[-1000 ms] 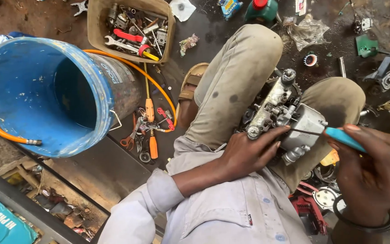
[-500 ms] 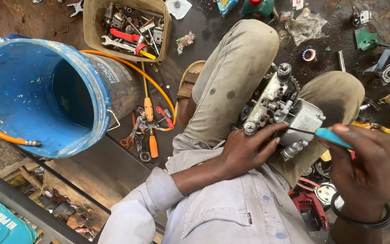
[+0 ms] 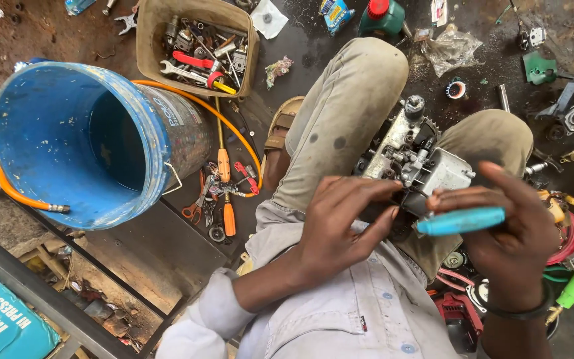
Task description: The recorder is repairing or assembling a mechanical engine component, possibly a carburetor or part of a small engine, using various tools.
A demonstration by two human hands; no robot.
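Note:
A small grey metal engine part (image 3: 414, 159) rests between my knees, on my lap. My left hand (image 3: 340, 226) lies against its near side, fingers spread over the metal. My right hand (image 3: 509, 233) grips a screwdriver with a light blue handle (image 3: 461, 221), held crosswise just below the engine part. The tool's shaft is hidden behind my fingers.
A big blue bucket (image 3: 94, 139) lies tipped at the left, an orange hose (image 3: 197, 106) curling round it. A tan box of wrenches (image 3: 197, 46) sits behind it. Pliers and orange-handled screwdrivers (image 3: 224, 193) lie by my sandalled foot (image 3: 280, 136). Scattered parts litter the right.
My hands and the engine part fill more of the view. My right hand has brought the blue-handled screwdriver left and level, close to my left hand.

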